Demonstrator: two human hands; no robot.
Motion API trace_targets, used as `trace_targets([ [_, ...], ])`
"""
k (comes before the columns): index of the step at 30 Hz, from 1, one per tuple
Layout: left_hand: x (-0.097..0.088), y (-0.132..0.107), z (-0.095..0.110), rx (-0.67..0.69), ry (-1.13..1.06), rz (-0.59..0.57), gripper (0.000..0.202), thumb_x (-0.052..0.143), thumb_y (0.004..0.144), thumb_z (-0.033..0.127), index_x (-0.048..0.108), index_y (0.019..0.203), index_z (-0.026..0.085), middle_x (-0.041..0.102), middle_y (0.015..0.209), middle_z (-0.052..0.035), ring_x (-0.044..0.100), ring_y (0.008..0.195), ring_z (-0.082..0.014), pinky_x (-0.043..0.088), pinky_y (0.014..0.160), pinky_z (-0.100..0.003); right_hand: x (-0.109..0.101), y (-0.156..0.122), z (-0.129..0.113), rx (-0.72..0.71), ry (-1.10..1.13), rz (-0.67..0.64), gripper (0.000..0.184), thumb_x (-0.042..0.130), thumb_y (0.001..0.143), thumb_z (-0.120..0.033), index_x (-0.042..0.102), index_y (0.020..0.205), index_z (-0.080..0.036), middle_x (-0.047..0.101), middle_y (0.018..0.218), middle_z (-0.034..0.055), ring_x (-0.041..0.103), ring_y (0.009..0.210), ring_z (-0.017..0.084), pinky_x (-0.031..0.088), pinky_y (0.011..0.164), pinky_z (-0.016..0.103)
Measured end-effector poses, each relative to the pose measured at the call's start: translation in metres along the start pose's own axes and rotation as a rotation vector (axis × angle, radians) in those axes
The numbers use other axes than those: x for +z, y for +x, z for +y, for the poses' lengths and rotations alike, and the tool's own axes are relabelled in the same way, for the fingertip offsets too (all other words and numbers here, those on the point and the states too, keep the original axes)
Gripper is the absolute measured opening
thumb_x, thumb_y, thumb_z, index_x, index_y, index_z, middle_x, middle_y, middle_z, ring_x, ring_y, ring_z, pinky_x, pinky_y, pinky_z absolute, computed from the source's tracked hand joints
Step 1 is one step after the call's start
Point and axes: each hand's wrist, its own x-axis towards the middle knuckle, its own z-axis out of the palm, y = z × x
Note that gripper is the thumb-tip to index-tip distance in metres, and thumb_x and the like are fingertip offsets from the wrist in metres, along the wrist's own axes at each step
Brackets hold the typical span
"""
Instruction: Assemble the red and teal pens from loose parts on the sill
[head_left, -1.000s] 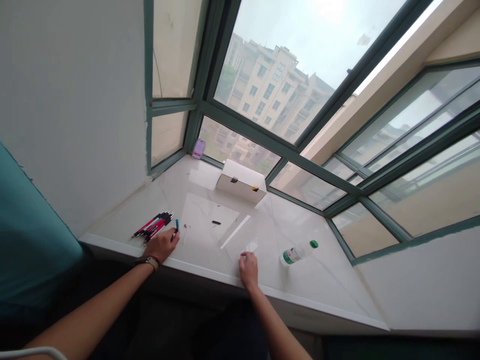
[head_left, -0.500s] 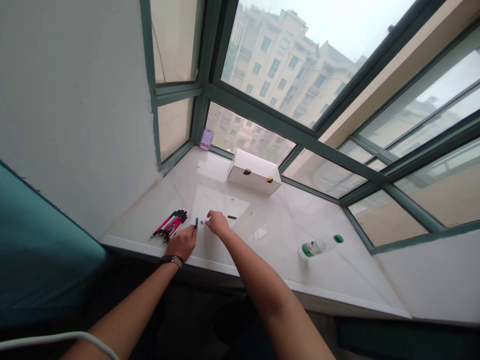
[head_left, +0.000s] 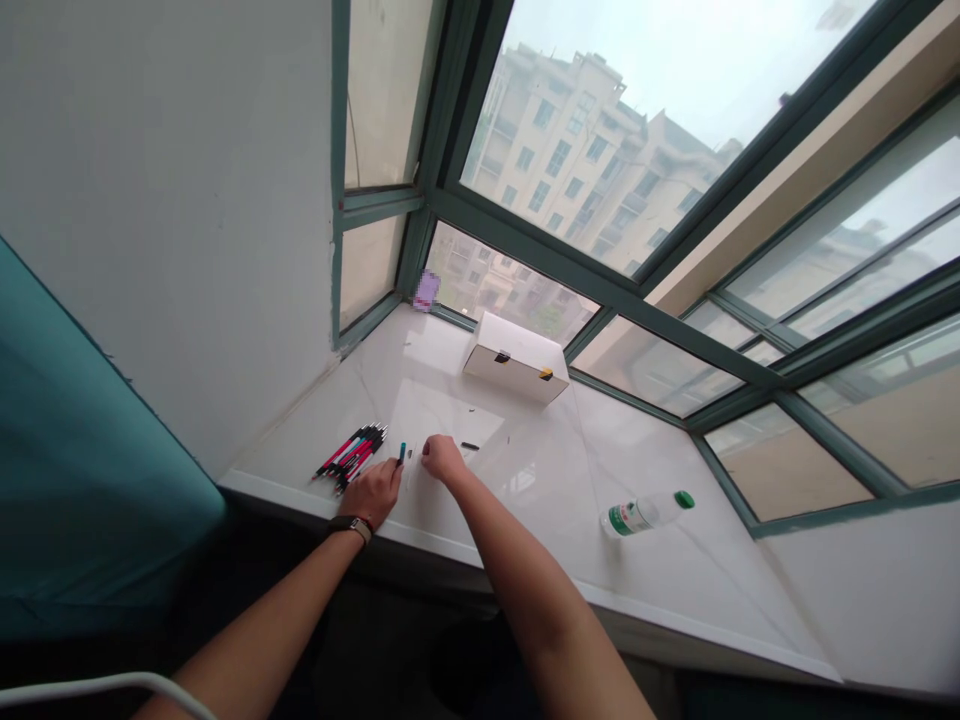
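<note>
My left hand (head_left: 373,494) rests low over the white sill with its fingers closed on a short teal pen part (head_left: 402,453), whose upper end sticks up from the fingertips. Just to the right, my right hand (head_left: 442,458) is curled with fingertips pressed together; whatever it pinches is too small or hidden. Between the two hands lies a tiny dark piece (head_left: 410,453). A slim black pen part (head_left: 469,446) lies beyond my right hand. Left of my left hand is a pile of red, black and teal pens (head_left: 351,455).
A white box (head_left: 517,372) with black and yellow tabs stands by the window. Toward the right a clear bottle (head_left: 646,513) with a green cap stands on the sill (head_left: 540,520). A purple item (head_left: 426,290) is in the corner. A teal curtain (head_left: 97,470) hangs left.
The whole view has shifted slightly, so things appear lower and further right. My right hand has curled more tightly and moved slightly away from my left hand, which still holds the teal part.
</note>
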Motion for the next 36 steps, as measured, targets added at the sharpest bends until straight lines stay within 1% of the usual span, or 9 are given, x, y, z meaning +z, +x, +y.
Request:
trace_targets([
  [3, 0.001, 0.000, 0.000, 0.005, -0.001, 0.001, 0.032, 0.033, 0.100, 0.036, 0.061, 0.096, 0.021, 0.070, 0.088, -0.0061, 0.064, 0.083, -0.0217, 0.035, 0.063, -0.030, -0.003, -0.011, 0.009, -0.008, 0.158, 0.002, 0.014, 0.064, 0.073, -0.008, 0.074, 0.081, -0.015, 0.073, 0.081, 0.0069, 0.067, 0.076, 0.018, 0.051, 0.070, 0.026],
  [7, 0.001, 0.000, 0.000, 0.001, -0.003, -0.009, 0.033, 0.032, 0.100, 0.036, 0.061, 0.097, 0.021, 0.070, 0.087, -0.0070, 0.064, 0.083, -0.0222, 0.036, 0.064, -0.031, -0.009, -0.027, 0.016, 0.007, 0.762, -0.045, 0.012, 0.066, 0.075, -0.019, 0.074, 0.084, -0.014, 0.069, 0.075, 0.0029, 0.062, 0.066, 0.013, 0.056, 0.062, 0.027],
  [10, 0.000, 0.000, 0.000, 0.000, -0.007, -0.008, 0.034, 0.032, 0.100, 0.036, 0.062, 0.097, 0.020, 0.070, 0.087, -0.0072, 0.064, 0.083, -0.0225, 0.036, 0.064, -0.031, -0.011, -0.039, 0.023, -0.009, 0.978, -0.019, 0.017, 0.072, 0.070, -0.022, 0.074, 0.085, -0.014, 0.066, 0.074, 0.0016, 0.060, 0.068, 0.014, 0.058, 0.064, 0.030],
  [14, 0.003, 0.001, -0.001, 0.002, 0.012, -0.011, 0.035, 0.032, 0.100, 0.037, 0.062, 0.098, 0.021, 0.070, 0.087, -0.0073, 0.065, 0.083, -0.0230, 0.037, 0.064, -0.031, -0.010, -0.056, 0.047, 0.226, 1.353, 0.072, 0.021, 0.076, 0.061, -0.018, 0.072, 0.080, -0.013, 0.063, 0.070, 0.0013, 0.060, 0.069, 0.015, 0.059, 0.067, 0.033],
  [19, 0.004, 0.001, -0.002, 0.005, 0.033, -0.019, 0.036, 0.030, 0.100, 0.037, 0.062, 0.101, 0.021, 0.070, 0.088, -0.0072, 0.064, 0.083, -0.0229, 0.037, 0.063, -0.031, -0.018, -0.068, 0.089, 0.380, 1.642, 0.255, 0.011, 0.066, 0.068, -0.023, 0.059, 0.076, -0.020, 0.057, 0.065, -0.0027, 0.061, 0.067, 0.011, 0.058, 0.077, 0.031],
  [22, 0.003, 0.000, 0.000, 0.000, 0.044, -0.024, 0.035, 0.031, 0.100, 0.037, 0.062, 0.100, 0.021, 0.070, 0.087, -0.0071, 0.064, 0.083, -0.0230, 0.037, 0.063, -0.031, -0.027, -0.068, 0.104, 0.480, 1.553, 0.358, 0.015, 0.058, 0.073, -0.028, 0.047, 0.067, -0.021, 0.050, 0.058, -0.0036, 0.056, 0.058, 0.010, 0.056, 0.066, 0.024],
  [25, 0.003, 0.000, 0.001, -0.010, 0.037, -0.032, 0.035, 0.032, 0.099, 0.038, 0.062, 0.099, 0.021, 0.070, 0.088, -0.0070, 0.064, 0.084, -0.0226, 0.037, 0.063, -0.030, -0.033, -0.066, 0.108, 0.540, 1.328, 0.326, 0.022, 0.052, 0.079, -0.032, 0.040, 0.063, -0.022, 0.040, 0.051, -0.0063, 0.046, 0.046, 0.009, 0.046, 0.048, 0.020],
  [29, 0.005, 0.000, 0.001, -0.020, 0.022, -0.034, 0.035, 0.031, 0.099, 0.037, 0.063, 0.100, 0.021, 0.070, 0.089, -0.0080, 0.064, 0.085, -0.0227, 0.038, 0.064, -0.029, -0.033, -0.056, 0.100, 0.573, 1.100, 0.235, 0.017, 0.056, 0.079, -0.031, 0.052, 0.067, -0.020, 0.031, 0.044, -0.0098, 0.033, 0.038, 0.009, 0.029, 0.038, 0.020],
  [36, 0.005, 0.001, -0.001, -0.018, 0.026, -0.053, 0.032, 0.034, 0.099, 0.036, 0.063, 0.104, 0.022, 0.070, 0.089, -0.0072, 0.064, 0.084, -0.0220, 0.038, 0.063, -0.029, -0.031, -0.027, 0.084, 0.584, 0.636, 0.212, 0.023, 0.071, 0.074, -0.037, 0.067, 0.072, -0.015, 0.064, 0.061, 0.0058, 0.061, 0.061, 0.018, 0.040, 0.053, 0.024],
])
